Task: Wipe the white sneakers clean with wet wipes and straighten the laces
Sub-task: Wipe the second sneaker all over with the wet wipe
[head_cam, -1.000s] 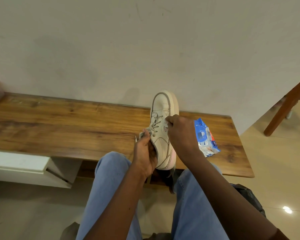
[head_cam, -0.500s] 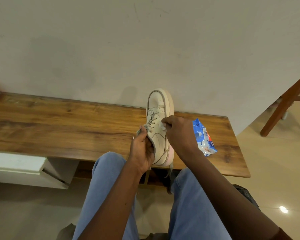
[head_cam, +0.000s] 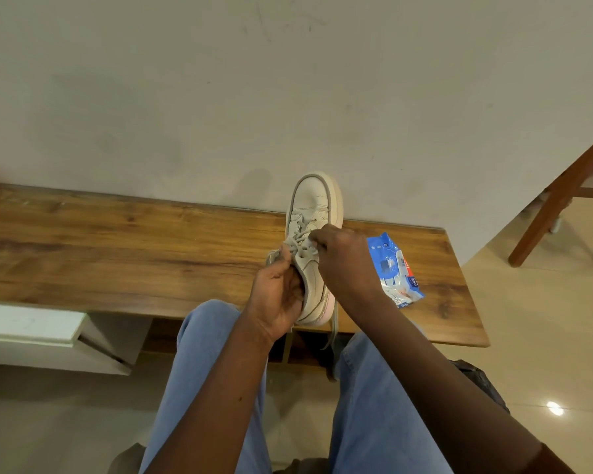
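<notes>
A white sneaker [head_cam: 314, 205] stands toe-up against the wall, its heel near the front edge of the wooden bench [head_cam: 117, 254]. My left hand [head_cam: 278, 295] grips the sneaker's heel and collar from the left. My right hand [head_cam: 343, 258] pinches a small white wet wipe against the grey laces [head_cam: 297, 242] on the tongue. One lace end [head_cam: 332, 328] hangs down past the bench edge. A blue and white pack of wet wipes [head_cam: 394, 271] lies on the bench just right of my right hand. Only this one sneaker is visible.
My knees in blue jeans [head_cam: 374, 405] sit below the bench front. A white drawer unit [head_cam: 42, 331] is under the bench at left. A wooden chair leg [head_cam: 558, 196] stands at far right on the tiled floor. A dark bag [head_cam: 480, 381] lies by my right knee.
My right hand has shifted slightly along the laces with the wipe. The left hand keeps its grip on the heel. The sneaker stays in place.
</notes>
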